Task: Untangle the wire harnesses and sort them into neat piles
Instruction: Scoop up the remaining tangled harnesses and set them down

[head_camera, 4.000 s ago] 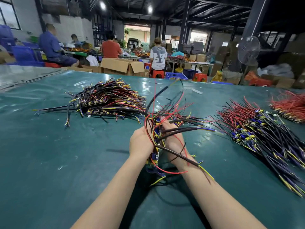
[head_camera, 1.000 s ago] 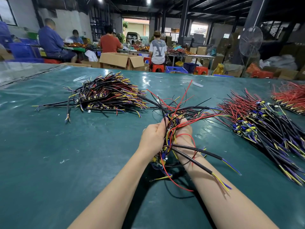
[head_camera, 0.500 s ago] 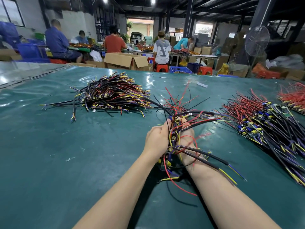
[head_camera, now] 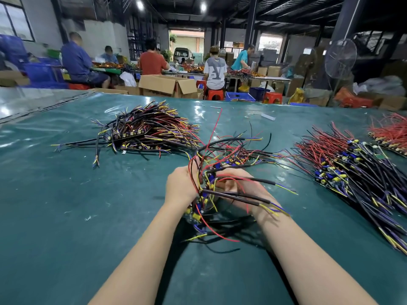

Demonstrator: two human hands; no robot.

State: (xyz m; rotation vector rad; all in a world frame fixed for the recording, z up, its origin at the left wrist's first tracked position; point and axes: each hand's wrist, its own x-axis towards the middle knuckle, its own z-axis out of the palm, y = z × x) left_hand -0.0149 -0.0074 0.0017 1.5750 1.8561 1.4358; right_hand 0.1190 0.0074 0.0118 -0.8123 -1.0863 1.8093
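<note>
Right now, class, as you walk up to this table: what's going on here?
A person holds a tangle of wire harnesses in both hands over the green table. The left hand grips one side and the right hand the other, with loose wire ends splaying outward. A left pile, a right pile and a red pile already lie on the table. The tangle is not yet sorted.

Dim hall; 2 ceiling lamps (head_camera: 140, 4) glare on glossy tabletop (head_camera: 66, 216). Soft shadows under forearms. Wide-angle edge bowing; background workers blurred.
</note>
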